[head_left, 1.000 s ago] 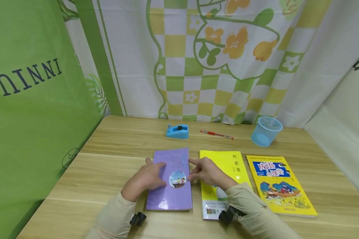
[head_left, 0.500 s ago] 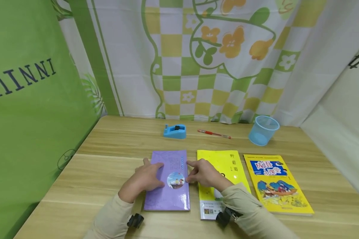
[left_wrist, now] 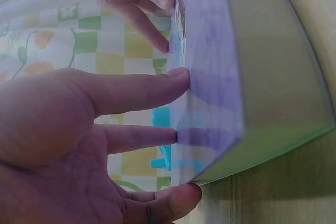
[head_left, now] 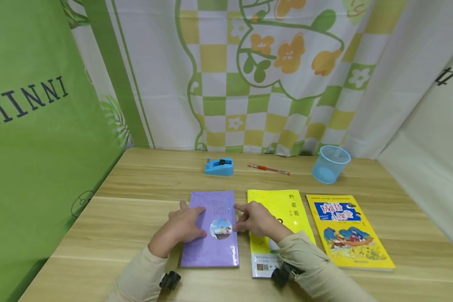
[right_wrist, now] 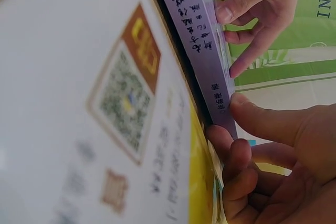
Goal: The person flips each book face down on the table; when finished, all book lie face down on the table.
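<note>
A purple book (head_left: 211,251) lies flat on the wooden table, a round picture on its cover. At its left side my left hand (head_left: 182,224) rests with fairly straight fingers; in the left wrist view thumb and one finger touch the cover, while other fingertips meet the edge. From the right, my right hand (head_left: 257,219) touches the book's spine edge with thumb and fingertips. In the right wrist view its lower fingers are bent beside the lettered purple spine (right_wrist: 202,51). Beneath the right hand and forearm lies a yellow book (head_left: 269,199), partly hidden.
Another yellow book (head_left: 349,228) with a boat picture lies farther right. Along the back of the table (head_left: 136,176) are a blue tape dispenser (head_left: 219,167), a red pen (head_left: 269,169) and a blue mesh cup (head_left: 330,165). Curtains (head_left: 226,105) hang close behind.
The whole view shifts slightly left as the head turns. The purple book's top edge looks straighter, nearly level now. Both hands keep their places at its sides.
</note>
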### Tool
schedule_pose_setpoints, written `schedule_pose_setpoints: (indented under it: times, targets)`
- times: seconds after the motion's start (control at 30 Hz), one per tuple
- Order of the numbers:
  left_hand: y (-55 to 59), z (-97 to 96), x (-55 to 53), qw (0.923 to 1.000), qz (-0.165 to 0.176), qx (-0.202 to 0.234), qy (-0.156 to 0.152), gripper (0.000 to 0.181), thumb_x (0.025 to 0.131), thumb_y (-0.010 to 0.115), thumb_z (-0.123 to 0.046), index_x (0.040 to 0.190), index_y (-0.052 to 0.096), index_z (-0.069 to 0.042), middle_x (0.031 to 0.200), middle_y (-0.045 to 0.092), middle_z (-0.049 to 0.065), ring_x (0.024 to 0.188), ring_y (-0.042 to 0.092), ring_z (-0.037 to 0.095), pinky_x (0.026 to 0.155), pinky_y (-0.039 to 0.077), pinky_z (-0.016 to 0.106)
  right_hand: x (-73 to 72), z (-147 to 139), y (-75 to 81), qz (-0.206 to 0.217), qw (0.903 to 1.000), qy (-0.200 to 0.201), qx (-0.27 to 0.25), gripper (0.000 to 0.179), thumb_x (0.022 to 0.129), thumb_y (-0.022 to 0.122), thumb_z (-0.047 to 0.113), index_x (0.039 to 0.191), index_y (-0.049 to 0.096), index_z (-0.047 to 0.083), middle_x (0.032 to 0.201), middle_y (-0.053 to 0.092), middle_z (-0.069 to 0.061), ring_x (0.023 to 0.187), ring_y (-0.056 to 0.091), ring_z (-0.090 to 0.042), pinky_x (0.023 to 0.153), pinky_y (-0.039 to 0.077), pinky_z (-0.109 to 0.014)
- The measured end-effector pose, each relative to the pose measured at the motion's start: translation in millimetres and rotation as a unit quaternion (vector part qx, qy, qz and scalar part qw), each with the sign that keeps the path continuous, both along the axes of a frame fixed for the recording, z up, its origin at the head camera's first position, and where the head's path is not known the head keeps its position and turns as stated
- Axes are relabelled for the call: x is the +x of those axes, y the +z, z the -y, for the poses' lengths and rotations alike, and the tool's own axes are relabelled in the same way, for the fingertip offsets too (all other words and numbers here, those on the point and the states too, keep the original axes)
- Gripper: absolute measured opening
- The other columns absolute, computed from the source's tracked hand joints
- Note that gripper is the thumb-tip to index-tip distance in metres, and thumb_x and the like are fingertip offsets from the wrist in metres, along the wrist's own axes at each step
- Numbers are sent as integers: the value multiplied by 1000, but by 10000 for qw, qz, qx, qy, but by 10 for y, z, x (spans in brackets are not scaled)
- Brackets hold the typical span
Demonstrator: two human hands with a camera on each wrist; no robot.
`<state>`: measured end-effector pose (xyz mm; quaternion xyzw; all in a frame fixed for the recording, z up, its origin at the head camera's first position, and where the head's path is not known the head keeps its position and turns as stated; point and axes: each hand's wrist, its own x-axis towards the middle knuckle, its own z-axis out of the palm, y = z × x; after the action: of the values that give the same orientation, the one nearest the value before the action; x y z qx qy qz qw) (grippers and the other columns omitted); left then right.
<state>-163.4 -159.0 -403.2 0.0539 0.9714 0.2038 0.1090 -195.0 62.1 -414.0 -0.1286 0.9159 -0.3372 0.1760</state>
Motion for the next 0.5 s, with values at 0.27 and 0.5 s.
schedule_pose_setpoints:
  times: [0.27,0.5]
  targets:
    - [-1,-12,-2,10000,-8,33,13,75,75,87,-22,141,57,-7,127,47,32,90,51,37,84,43,51,3,3,18,60,9999,46,111,70,82,82,11,145,52,2,74,71,2,64,59,-14,61,46,-25]
    - [1,-7,-1,10000,19,36,0,75,75,87,-22,142,57,-7,130,47,33,94,54,38,86,43,53,-6,1,10,117,9998,74,153,70,82,82,11,145,52,1,73,70,2,65,58,-14,61,45,-25]
